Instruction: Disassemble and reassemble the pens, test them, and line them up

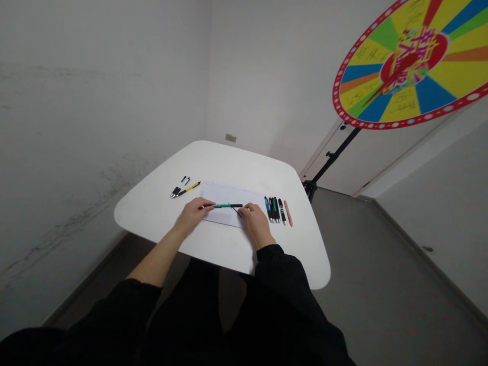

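Observation:
A green and black pen (226, 206) lies level just above a sheet of white paper (224, 193). My left hand (193, 216) pinches its green end. My right hand (254, 219) is closed by the black end, fingertips close to the pen; whether they touch it I cannot tell. A thin dark stick (237, 211), perhaps a refill, slants from beneath the pen into the fingers of my right hand. To the left of the paper are a yellow and black pen (189, 188), black pen grips with metal tips (175, 192) and two small black pieces (185, 180).
Right of the paper, several pens (274, 209) stand side by side in a row, with a pink pen (288, 213) at its end. Everything rests on a white table (244, 157) with rounded corners. Behind it to the right rises a colourful prize wheel (415, 66) on a black stand.

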A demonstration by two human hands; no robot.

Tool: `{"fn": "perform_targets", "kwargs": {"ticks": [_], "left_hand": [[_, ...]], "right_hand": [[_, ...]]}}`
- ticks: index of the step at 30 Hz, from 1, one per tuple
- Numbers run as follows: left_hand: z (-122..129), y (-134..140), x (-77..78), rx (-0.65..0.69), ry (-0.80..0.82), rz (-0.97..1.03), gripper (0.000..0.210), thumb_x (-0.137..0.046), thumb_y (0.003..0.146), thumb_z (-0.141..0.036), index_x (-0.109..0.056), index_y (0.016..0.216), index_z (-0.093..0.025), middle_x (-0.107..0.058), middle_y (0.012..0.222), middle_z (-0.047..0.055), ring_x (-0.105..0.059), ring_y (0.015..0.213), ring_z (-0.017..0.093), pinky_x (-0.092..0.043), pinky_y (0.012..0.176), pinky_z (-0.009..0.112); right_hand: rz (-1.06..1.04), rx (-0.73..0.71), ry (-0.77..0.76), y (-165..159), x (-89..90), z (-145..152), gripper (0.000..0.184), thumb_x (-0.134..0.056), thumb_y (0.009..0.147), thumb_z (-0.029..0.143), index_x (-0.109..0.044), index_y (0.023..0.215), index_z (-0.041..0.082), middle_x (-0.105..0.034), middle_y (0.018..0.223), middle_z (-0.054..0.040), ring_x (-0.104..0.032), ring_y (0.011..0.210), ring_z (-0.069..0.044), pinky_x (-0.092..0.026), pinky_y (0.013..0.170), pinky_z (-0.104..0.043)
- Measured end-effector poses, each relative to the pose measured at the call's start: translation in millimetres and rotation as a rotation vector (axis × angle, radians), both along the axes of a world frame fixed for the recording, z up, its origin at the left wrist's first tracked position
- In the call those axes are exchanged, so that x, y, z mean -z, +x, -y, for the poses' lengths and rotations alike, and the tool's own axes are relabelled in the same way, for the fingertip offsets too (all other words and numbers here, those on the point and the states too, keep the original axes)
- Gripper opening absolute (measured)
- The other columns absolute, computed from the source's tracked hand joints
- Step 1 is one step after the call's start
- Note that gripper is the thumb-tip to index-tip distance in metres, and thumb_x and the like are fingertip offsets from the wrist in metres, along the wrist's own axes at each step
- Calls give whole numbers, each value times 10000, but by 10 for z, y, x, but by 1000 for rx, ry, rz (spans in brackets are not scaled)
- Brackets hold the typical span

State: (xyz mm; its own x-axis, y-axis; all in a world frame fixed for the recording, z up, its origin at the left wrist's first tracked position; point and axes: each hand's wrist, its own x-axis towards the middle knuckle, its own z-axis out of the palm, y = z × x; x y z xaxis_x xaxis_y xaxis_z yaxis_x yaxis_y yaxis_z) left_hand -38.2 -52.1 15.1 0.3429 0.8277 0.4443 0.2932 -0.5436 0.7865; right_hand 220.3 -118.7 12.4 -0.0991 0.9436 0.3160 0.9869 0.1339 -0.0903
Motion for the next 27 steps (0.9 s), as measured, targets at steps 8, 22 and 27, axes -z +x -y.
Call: {"fn": "perform_targets", "kwargs": {"ticks": [8,22,27], "left_hand": [[-8,-8,2,1,7,-14,215,-662,931,-387,-802,1011,-246,-750,982,52,-666,928,225,-507,833,352],[-25,-9,14,-7,12,-33,208,-671,916,-381,-798,1010,-246,-751,976,52,-672,926,225,-519,837,359],[-12,-8,-8,-12,7,-34,193,-682,903,-358,-799,1002,-241,-749,961,51,-673,913,223,-516,836,358]], "right_hand": [[-103,26,61,19,72,-28,223,-539,1033,188,-760,1000,204,-699,1045,-102,-593,1001,-241,-447,839,-328],[-299,104,110,53,151,-60,294,-474,980,134,-603,1244,144,-739,999,-122,-629,965,-275,-470,829,-357],[-469,81,129,80,180,-42,317,-463,962,147,-575,1258,152,-740,1026,-119,-670,937,-257,-498,821,-355]]}}
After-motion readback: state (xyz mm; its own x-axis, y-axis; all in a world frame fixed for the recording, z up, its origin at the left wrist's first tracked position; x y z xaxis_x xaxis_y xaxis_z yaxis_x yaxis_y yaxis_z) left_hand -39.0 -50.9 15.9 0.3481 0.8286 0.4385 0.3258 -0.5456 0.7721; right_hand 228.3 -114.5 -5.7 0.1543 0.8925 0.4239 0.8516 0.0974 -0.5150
